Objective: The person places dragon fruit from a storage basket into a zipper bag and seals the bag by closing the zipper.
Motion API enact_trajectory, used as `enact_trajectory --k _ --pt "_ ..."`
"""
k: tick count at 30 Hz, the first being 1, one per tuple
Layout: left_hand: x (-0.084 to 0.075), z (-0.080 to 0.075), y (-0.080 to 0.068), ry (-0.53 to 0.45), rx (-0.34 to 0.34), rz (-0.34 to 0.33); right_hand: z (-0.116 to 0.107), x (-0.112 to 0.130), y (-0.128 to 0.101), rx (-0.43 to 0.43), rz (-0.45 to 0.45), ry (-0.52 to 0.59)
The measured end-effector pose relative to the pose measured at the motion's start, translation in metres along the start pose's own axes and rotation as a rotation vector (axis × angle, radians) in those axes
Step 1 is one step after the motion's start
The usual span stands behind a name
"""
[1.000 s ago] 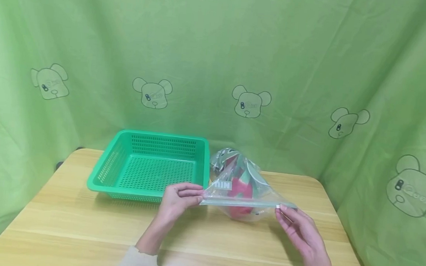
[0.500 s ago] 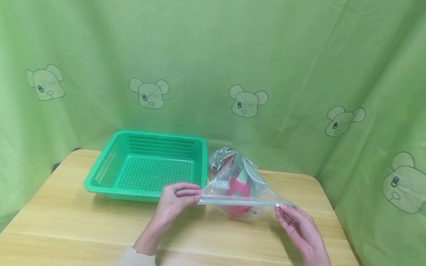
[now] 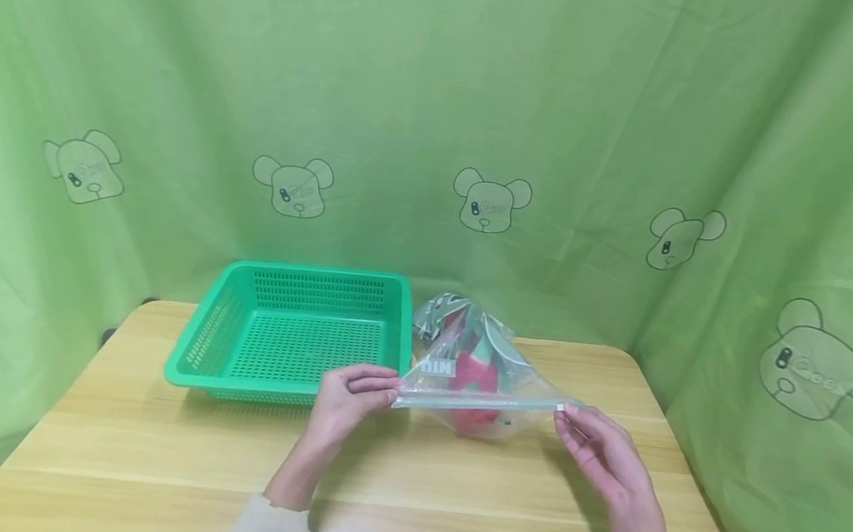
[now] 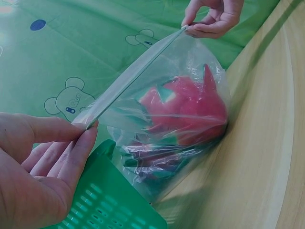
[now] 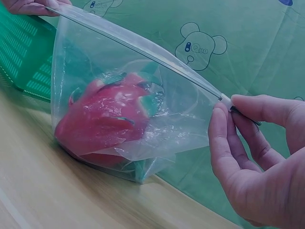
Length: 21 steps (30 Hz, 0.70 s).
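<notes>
A clear zip bag (image 3: 523, 382) with a red, green-tipped dragon fruit (image 5: 114, 114) inside rests on the table, its zip edge raised and stretched between both hands. My left hand (image 3: 344, 406) pinches the left end of that edge between thumb and fingers. At the other end, my right hand (image 3: 610, 460) pinches the small white slider (image 5: 226, 101) close to the bag's right corner. Through the plastic in the left wrist view, a darker red and green shape (image 4: 152, 162) shows beside the fruit; creases and glare blur it.
A green plastic basket (image 3: 285, 388) stands just left of the bag, its near right corner close to my left hand. The wooden table (image 3: 438, 501) runs back to a green curtain (image 3: 410, 89) with printed bear heads, which also encloses both sides.
My right hand has shifted slightly right with the slider, toward the bag's right corner. My left hand keeps its hold on the other end. The head view has drifted a little.
</notes>
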<state>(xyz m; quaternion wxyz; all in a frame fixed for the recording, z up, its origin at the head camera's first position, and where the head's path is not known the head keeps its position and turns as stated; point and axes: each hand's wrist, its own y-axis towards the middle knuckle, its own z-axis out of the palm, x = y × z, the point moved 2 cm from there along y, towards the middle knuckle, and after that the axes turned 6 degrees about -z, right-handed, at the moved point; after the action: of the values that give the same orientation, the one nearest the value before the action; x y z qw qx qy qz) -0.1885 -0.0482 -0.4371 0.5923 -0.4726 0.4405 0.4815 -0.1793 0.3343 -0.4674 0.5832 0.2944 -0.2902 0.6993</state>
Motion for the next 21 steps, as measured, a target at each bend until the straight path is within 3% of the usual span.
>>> enact_trajectory --k 21 --pt "-0.0005 -0.0015 -0.0004 -0.011 -0.001 -0.015 -0.0070 0.0081 -0.0081 -0.017 -0.006 -0.060"
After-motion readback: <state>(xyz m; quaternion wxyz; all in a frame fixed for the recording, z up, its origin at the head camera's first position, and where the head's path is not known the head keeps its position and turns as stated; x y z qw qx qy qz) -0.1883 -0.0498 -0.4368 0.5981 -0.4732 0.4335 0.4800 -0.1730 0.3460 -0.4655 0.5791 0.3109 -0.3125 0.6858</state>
